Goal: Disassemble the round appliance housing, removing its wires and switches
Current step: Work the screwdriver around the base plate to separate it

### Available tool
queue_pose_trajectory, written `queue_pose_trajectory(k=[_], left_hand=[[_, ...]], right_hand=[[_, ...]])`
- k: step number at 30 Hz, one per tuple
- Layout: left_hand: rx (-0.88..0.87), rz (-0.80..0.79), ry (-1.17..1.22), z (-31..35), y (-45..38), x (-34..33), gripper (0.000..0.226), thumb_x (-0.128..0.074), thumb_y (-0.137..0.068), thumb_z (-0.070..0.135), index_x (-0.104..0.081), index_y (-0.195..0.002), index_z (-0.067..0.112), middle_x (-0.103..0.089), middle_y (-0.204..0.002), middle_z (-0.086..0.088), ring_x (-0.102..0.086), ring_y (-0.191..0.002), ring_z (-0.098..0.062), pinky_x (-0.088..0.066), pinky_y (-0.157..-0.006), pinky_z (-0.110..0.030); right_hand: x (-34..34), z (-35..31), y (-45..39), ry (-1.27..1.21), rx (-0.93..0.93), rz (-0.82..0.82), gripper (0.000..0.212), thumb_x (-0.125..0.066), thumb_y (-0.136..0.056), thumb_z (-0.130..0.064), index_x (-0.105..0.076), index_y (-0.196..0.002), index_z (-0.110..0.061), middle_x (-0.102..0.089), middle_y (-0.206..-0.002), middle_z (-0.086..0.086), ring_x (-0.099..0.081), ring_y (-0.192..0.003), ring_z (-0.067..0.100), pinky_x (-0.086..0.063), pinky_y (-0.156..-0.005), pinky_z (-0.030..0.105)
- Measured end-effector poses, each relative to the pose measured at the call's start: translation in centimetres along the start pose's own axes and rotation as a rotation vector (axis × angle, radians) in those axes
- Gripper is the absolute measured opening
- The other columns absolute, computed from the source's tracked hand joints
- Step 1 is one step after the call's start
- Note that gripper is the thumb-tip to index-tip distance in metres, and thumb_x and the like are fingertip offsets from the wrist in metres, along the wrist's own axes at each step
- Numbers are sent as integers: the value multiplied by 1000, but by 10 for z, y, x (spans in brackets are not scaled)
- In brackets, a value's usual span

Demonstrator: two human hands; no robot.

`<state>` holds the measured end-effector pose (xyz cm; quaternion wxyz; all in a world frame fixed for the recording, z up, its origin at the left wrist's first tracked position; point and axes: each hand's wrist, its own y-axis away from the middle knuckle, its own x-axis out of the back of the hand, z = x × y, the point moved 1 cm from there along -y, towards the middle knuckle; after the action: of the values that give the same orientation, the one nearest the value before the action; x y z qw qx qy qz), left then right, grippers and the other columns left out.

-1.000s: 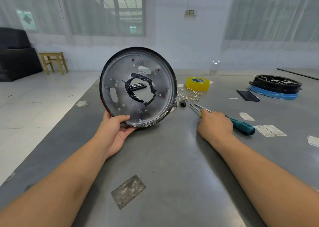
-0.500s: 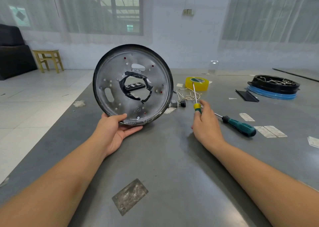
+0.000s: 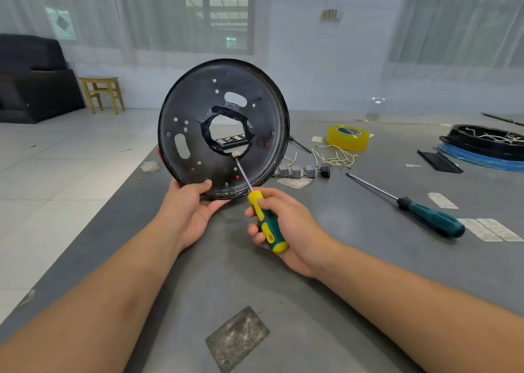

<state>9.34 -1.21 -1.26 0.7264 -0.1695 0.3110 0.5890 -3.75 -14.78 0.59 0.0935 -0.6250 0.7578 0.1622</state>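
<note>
A: Moved since before? Right hand (image 3: 286,228) now grips the yellow-green screwdriver (image 3: 265,222), lifted off the bench (image 3: 354,259), tip at the housing's (image 3: 224,129) centre hole.

B: Left hand (image 3: 190,211)?

A: Grasps housing's lower rim, upright, frame centre. Switches (image 3: 296,171) lie right of it.

2 screwdrivers (image 3: 266,222) (image 3: 431,217), 1 tape roll (image 3: 348,137), 3 grey switches (image 3: 296,171) (approx.), 1 round housing (image 3: 224,129).

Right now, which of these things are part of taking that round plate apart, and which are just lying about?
In use:
- round housing, held upright by the left hand
- yellow-green screwdriver, gripped by the right hand, tip at the centre hole's edge

Lying about:
- teal screwdriver
- yellow tape roll
- loose wires
- grey switches
- black tray of wires
</note>
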Motion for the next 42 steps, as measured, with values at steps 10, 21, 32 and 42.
queue_pose_trajectory(k=[10, 21, 32, 42], left_hand=[[17, 33, 49, -1, -5, 2, 52, -37, -100, -20, -44, -147, 0, -65, -135, -28, -68, -116, -48, -65, -67, -54], [17, 35, 46, -1, -2, 1, 51, -36, -101, -20, -44, -147, 1, -67, -132, -27, -70, -115, -46, -65, -71, -56], [-75, 34, -75, -3, -1, -1, 55, -43, -102, -17, -41, -149, 12, -62, -141, -20, -69, -117, -43, -64, -81, -58], [-140, 19, -203, -4, 4, -3, 71, -44, -98, -22, -39, -148, 28, -58, -144, -14, -69, -113, -42, -66, -70, -49]], right_hand=[[7, 5, 4, 27, -173, -55, 20, -48, -102, -9, -61, -118, -10, -61, -80, 10, -51, -52, 17, -40, -40, 21], [5, 4, 4, 74, -168, -69, 18, -48, -102, -9, -60, -115, -10, -60, -83, 9, -49, -52, 16, -39, -40, 21], [11, 0, 2, -55, -265, -98, 17, -54, -101, -12, -60, -115, -8, -62, -78, 9, -49, -53, 14, -38, -39, 18], [29, -10, -2, -367, -412, -199, 31, -50, -97, -10, -58, -126, -1, -59, -80, 11, -49, -47, 10, -41, -35, 16]])
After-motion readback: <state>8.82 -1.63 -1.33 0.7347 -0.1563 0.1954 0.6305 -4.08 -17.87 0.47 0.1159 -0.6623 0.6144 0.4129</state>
